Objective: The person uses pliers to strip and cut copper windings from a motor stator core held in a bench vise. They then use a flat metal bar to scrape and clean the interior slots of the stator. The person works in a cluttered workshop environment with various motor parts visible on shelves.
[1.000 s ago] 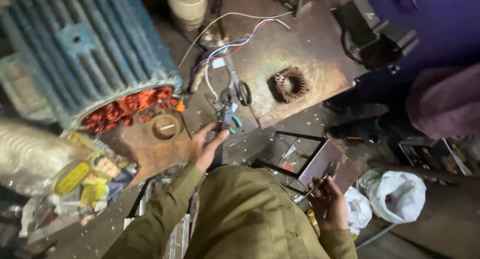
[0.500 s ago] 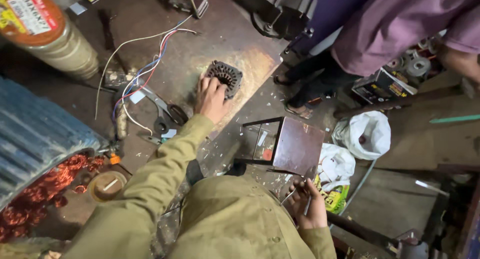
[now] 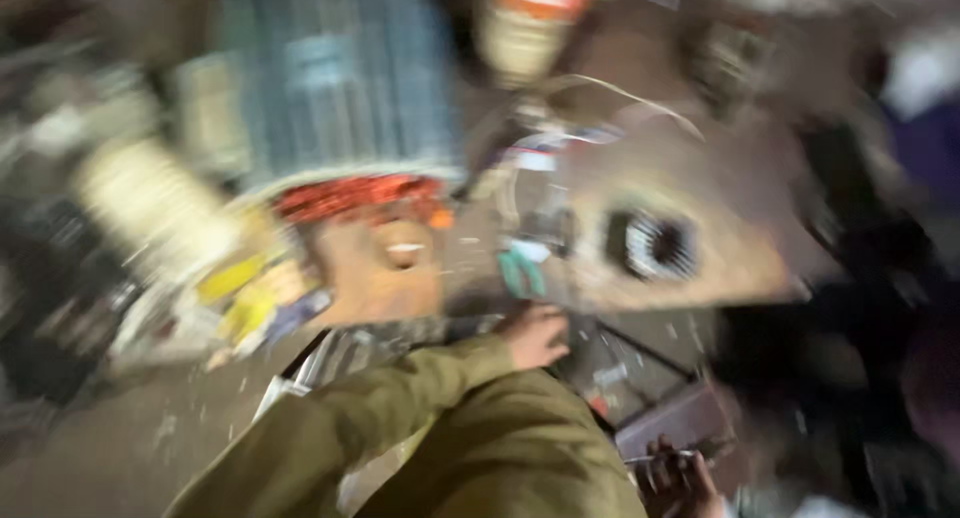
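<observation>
Blurring smears the whole view, so only broad shapes read. At far left a pale cylinder (image 3: 150,213) lies tilted, with yellow packets (image 3: 245,298) just right of its near end. Right of that sits a big ribbed blue-grey motor housing (image 3: 335,88), its red-orange copper windings (image 3: 355,196) showing at the near edge. Just near the windings a small round cup (image 3: 403,253) rests on the brown surface (image 3: 740,268). The left hand (image 3: 537,335), in an olive sleeve (image 3: 400,408), is at the near edge of the surface with fingers curled; whether it grips anything cannot be told. Just beyond it lie pliers with green handles (image 3: 522,270), apart from the hand, and loose wires (image 3: 560,143) trail farther back. To the right on the surface sits a small round stator core (image 3: 655,246), well clear of both hands. At near right the right hand (image 3: 672,483) is closed around a thin metal tool (image 3: 665,458), beside a dark metal frame (image 3: 670,423).
</observation>
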